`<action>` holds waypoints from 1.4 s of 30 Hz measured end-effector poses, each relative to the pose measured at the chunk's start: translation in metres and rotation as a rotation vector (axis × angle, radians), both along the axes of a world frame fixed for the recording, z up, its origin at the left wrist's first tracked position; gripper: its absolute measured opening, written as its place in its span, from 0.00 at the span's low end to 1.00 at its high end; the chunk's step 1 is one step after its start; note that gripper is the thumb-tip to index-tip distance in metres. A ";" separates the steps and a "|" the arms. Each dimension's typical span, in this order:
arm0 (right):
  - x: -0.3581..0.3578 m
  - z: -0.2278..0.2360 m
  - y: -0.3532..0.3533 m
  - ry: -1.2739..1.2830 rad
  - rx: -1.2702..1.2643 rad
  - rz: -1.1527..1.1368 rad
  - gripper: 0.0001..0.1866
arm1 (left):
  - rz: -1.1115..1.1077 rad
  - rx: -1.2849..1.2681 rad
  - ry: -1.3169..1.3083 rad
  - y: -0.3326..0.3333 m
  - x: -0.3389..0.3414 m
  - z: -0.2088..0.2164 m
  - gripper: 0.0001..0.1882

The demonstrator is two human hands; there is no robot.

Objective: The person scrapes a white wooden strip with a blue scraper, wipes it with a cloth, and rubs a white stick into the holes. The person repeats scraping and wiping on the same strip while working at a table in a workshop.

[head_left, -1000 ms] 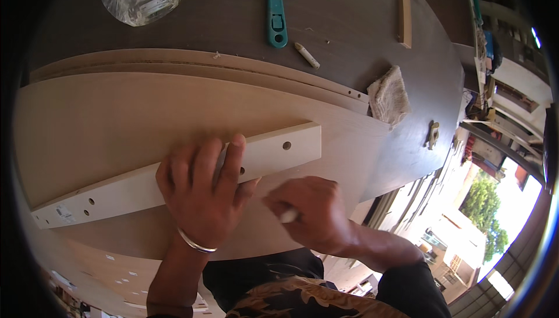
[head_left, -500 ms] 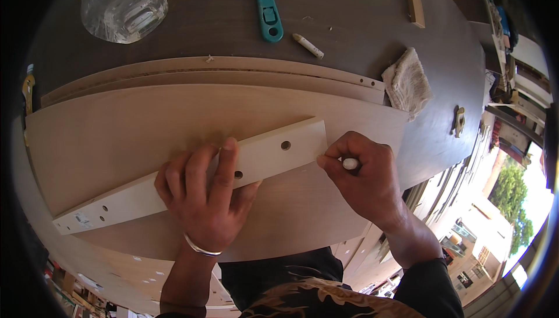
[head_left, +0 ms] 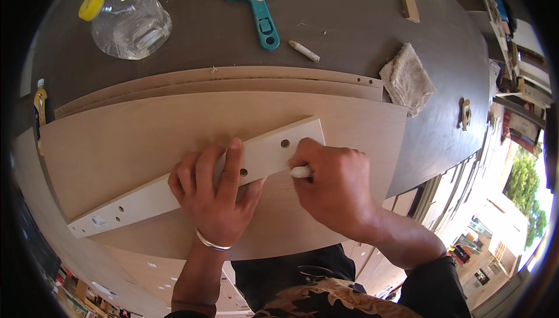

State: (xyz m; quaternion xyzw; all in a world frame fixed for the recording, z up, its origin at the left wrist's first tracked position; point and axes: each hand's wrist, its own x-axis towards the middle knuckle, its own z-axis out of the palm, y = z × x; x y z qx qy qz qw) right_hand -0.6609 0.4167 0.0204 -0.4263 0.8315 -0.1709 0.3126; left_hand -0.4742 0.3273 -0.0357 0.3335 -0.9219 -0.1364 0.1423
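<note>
A long pale wooden strip (head_left: 142, 200) with round holes lies slantwise over a wide wood panel (head_left: 343, 111). Its right end is the higher one. Gripping the strip near its middle is my left hand (head_left: 216, 199), fingers over the top face and thumb at the lower edge, beside one hole. My right hand (head_left: 335, 187) is closed around a whitish, crayon-like stick (head_left: 301, 172), most of which the palm hides. Its thumb and forefinger side touches the strip close to the right end, just right of a hole.
Beyond the panel lie further boards (head_left: 221, 76), a teal scraper (head_left: 263, 18), a loose crayon (head_left: 304, 51) and a clear jar (head_left: 131, 26) with a yellow lid. A folded cloth (head_left: 407, 79) rests at the panel's right corner, near a small brass-coloured piece (head_left: 465, 114).
My right hand has moved left from beside the strip's end onto its lower right edge, carrying the whitish stick. My left hand keeps its hold, and the view has shifted slightly.
</note>
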 end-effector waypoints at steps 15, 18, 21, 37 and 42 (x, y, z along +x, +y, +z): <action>-0.129 -0.034 -0.006 -0.022 -0.072 -0.362 0.11 | -0.070 0.000 -0.023 -0.001 -0.002 0.003 0.34; -0.162 -0.089 -0.062 0.161 0.012 -0.251 0.17 | -0.102 -0.075 0.020 -0.001 -0.002 0.002 0.30; -0.171 -0.125 -0.100 0.311 0.077 -0.198 0.14 | -0.091 -0.060 0.005 0.002 0.000 0.001 0.24; -0.146 -0.106 -0.123 0.656 -0.164 -0.016 0.14 | -0.187 0.113 -0.074 0.046 -0.028 0.010 0.27; -0.107 -0.098 -0.154 0.354 -0.153 0.053 0.17 | -0.188 0.168 -0.061 0.051 -0.026 0.004 0.27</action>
